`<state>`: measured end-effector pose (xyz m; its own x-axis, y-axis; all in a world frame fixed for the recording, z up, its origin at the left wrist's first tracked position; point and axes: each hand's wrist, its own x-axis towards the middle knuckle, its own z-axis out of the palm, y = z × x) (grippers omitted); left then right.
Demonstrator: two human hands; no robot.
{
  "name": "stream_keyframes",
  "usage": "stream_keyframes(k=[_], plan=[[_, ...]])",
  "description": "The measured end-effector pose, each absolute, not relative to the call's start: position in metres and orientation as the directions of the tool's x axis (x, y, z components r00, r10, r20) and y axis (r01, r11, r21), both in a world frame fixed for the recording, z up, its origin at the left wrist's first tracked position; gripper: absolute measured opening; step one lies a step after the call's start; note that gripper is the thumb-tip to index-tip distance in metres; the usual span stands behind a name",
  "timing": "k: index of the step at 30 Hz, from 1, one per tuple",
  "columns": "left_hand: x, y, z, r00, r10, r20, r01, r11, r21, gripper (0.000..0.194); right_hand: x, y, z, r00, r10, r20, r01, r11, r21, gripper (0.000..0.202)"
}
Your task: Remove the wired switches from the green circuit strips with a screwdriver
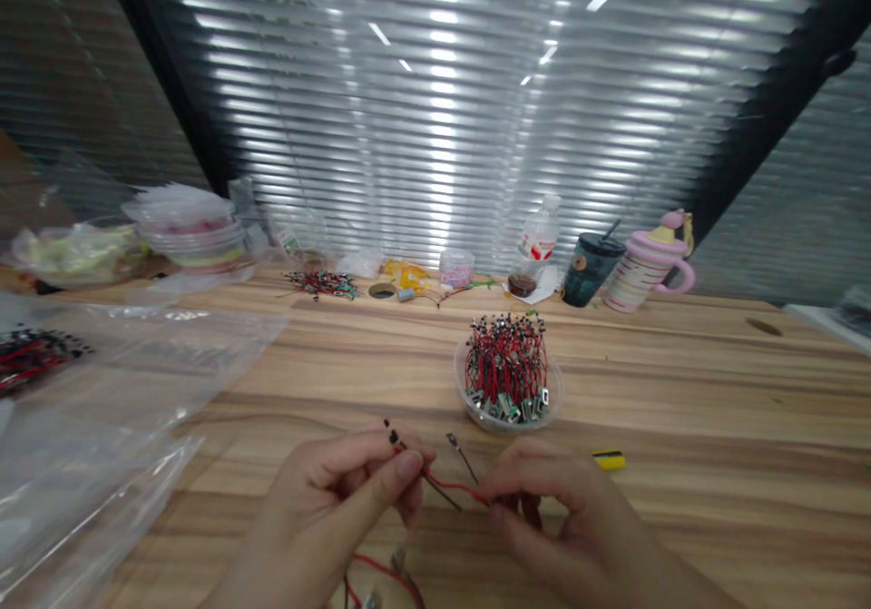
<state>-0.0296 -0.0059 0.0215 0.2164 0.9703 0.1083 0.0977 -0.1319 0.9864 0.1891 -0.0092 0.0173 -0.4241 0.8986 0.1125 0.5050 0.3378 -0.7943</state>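
Between thumb and fingertips, my left hand pinches thin wires with small black parts at their upper end. A red wire runs from there across to my right hand, whose fingers are closed on it. One black wire with a small dark tip sticks up beside the right fingertips. Below my left hand, more red and black wires lie on the table, partly hidden. Just beyond my hands stands a clear round bowl packed with red and black wires bearing small green boards.
A yellow and black piece lies beyond my right hand. Plastic sheeting covers the left side, with a wire bundle on it. Along the back stand stacked tubs, another wire pile, a bottle, a dark cup and a pink mug.
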Motion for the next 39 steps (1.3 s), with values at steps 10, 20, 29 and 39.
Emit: stream_keyframes(k=[10,20,29,39], plan=[[-0.019,-0.011,0.014,0.065,0.975,0.211,0.251,-0.221,0.942,0.02,0.183,-0.014,0.004,-0.545,0.834,-0.083,0.554,0.284,-0.783,0.031],[-0.021,-0.013,0.011,0.044,0.872,0.487,0.474,-0.447,0.759,0.011,0.182,-0.016,0.016,-0.568,0.772,-0.286,0.536,0.083,-0.84,0.042],[-0.024,-0.015,0.013,0.092,0.995,0.04,0.3,-0.066,0.952,0.034,0.222,0.014,0.046,0.002,0.902,0.432,0.699,0.307,-0.646,0.028],[-0.026,-0.021,0.009,0.353,0.936,0.006,0.641,-0.247,0.727,0.025,0.224,0.032,0.015,-0.027,0.944,0.33,0.825,0.207,-0.526,0.028]])
